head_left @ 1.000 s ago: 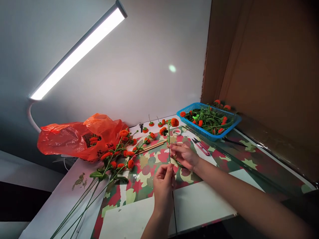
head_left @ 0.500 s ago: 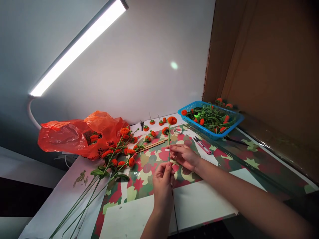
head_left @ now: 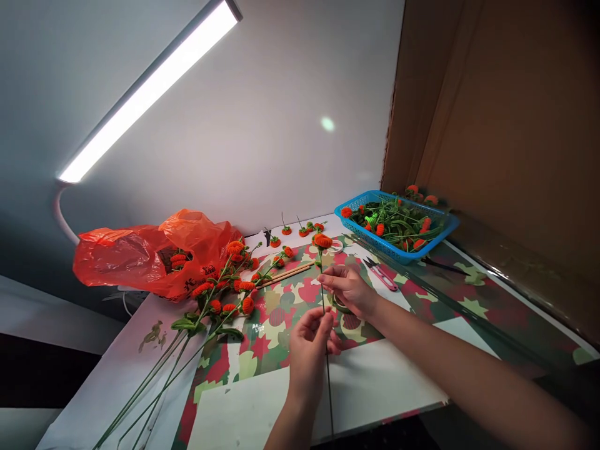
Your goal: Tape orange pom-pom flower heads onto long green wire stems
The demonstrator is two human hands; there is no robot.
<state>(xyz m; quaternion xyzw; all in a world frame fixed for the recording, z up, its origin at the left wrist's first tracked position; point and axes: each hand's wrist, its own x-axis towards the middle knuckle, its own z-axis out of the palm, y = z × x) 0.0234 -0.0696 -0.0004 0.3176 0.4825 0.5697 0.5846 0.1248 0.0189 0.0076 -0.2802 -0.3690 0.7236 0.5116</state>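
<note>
An orange fuzzy flower [head_left: 322, 241] stands upright on a thin dark stem [head_left: 329, 394] in front of me, with a small green piece partway down. My right hand [head_left: 349, 290] pinches the stem below the bloom between thumb and fingertips. An olive-green ring [head_left: 341, 305], like a roll of tape, shows under its palm; I cannot tell how it is held. Lower down, my left hand [head_left: 309, 350] has its thumb and fingers closed on the same stem, whose end runs down past the table's front edge.
Finished-looking flower stems [head_left: 215, 306] lie at left beside a red plastic bag [head_left: 126, 259]. A blue basket [head_left: 344, 220] of flowers and greenery stands at back right. Pink-handled snips [head_left: 387, 278], wooden sticks [head_left: 290, 273], a white ring [head_left: 337, 246] and loose flower heads [head_left: 286, 230] lie around.
The flower head has come down slightly and turned; the second bloom beside its stem no longer shows. My left hand has shifted a little right. The green ring under my right hand has come into view.
</note>
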